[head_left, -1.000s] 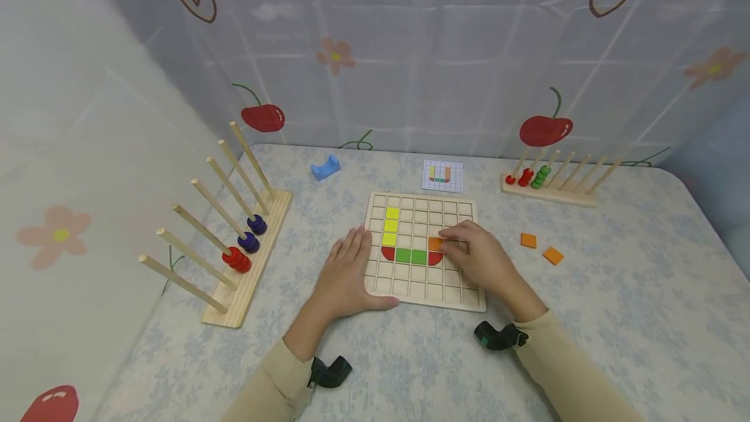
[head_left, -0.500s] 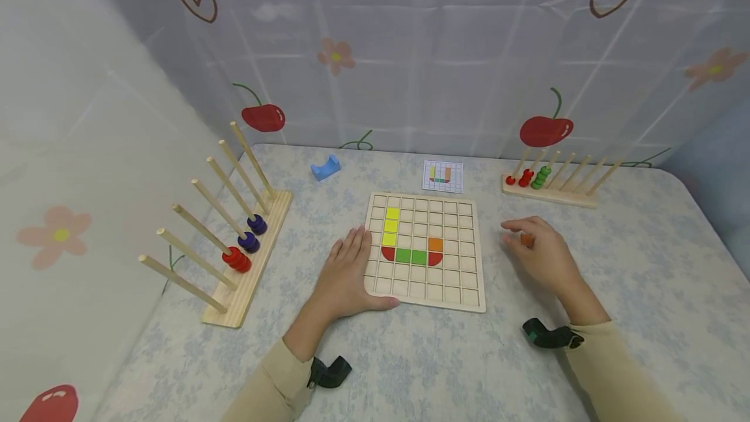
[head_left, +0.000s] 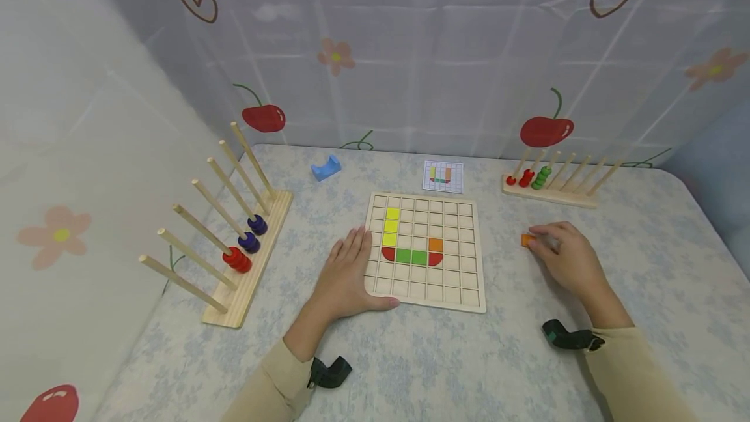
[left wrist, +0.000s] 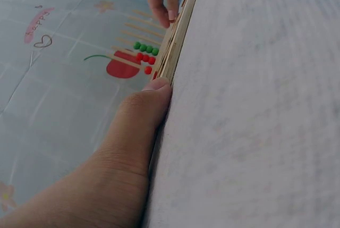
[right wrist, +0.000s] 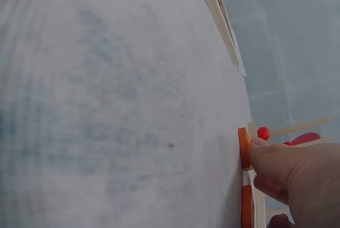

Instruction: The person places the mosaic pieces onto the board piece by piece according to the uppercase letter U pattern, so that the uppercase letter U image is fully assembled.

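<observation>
A square wooden grid board [head_left: 424,295] lies in the middle of the table. My left hand [head_left: 346,275] rests at its left edge with straight fingers, the thumb along the front edge. On the board are yellow tiles [head_left: 390,226] in a column, green tiles [head_left: 411,256] in a row, red rounded corner pieces [head_left: 435,258] and one orange square tile [head_left: 435,244]. Right of the board, my right hand [head_left: 565,256] pinches another orange square tile [right wrist: 244,148] at the table between thumb and index finger. A further orange tile [right wrist: 247,207] lies beside it, hidden by the hand in the head view.
A pattern card [head_left: 443,176] lies behind the board. To the left stands a wooden peg rack [head_left: 249,279] with blue and red rings. A smaller peg rack [head_left: 551,195] with red and green beads stands back right, and a blue curved block [head_left: 325,168] back left.
My right hand has left the orange tile in the board and moved right to a loose orange tile, which its fingertips now pinch. The left hand has stayed in place.
</observation>
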Demonstrator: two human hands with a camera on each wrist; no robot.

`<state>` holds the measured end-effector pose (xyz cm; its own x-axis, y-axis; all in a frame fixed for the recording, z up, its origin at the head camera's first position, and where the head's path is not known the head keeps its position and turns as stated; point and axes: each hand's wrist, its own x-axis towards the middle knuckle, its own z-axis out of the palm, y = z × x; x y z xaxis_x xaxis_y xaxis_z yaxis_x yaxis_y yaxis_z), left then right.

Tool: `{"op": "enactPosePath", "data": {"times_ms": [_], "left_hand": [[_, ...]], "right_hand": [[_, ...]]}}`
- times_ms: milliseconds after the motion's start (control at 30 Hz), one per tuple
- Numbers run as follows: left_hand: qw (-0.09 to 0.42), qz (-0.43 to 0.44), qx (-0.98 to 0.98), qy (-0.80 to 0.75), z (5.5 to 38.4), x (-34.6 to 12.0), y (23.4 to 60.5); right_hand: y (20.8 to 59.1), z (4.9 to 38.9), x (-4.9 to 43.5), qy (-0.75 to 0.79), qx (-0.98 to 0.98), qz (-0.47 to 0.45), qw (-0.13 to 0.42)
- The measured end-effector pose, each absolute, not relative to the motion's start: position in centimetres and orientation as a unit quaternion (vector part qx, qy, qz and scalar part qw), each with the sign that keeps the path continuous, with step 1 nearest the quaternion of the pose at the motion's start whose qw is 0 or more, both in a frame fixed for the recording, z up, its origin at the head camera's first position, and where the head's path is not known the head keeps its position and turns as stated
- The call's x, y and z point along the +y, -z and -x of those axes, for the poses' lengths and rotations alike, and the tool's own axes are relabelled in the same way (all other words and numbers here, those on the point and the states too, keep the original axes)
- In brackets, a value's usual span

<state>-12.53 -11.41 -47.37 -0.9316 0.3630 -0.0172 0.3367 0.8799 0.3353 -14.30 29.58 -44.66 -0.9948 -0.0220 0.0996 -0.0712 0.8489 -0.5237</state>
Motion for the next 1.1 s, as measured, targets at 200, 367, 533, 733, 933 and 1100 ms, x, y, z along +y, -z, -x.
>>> {"op": "enactPosePath", "data": {"times_ms": [200,367,533,733,933,1100], "left_hand": [[0.041,-0.18,0.968,-0.167,12.5,-11.4,47.2],[0.04,-0.181,0.968,-0.167,12.5,-11.4,47.2],[0.041,-0.18,0.968,-0.168,12.4,-11.4,47.3],[0.043,-0.18,0.969,-0.167,12.5,-11.4,47.3],[0.043,-0.18,0.968,-0.17,12.5,-11.4,47.3],[0.046,-0.179,0.969,-0.166,12.6,-11.4,47.4]], "right_hand": [[44.9,14.3,29.7,-0.258,-0.964,-0.042,0.054],[45.1,14.4,29.7,-0.256,-0.964,-0.043,0.058],[45.2,14.6,29.6,-0.27,-0.959,-0.051,0.069],[45.1,14.6,29.4,-0.284,-0.956,-0.042,0.061],[45.0,14.6,28.6,-0.312,-0.948,-0.028,0.065],[44.4,15.0,26.8,-0.358,-0.931,-0.045,0.054]]}}
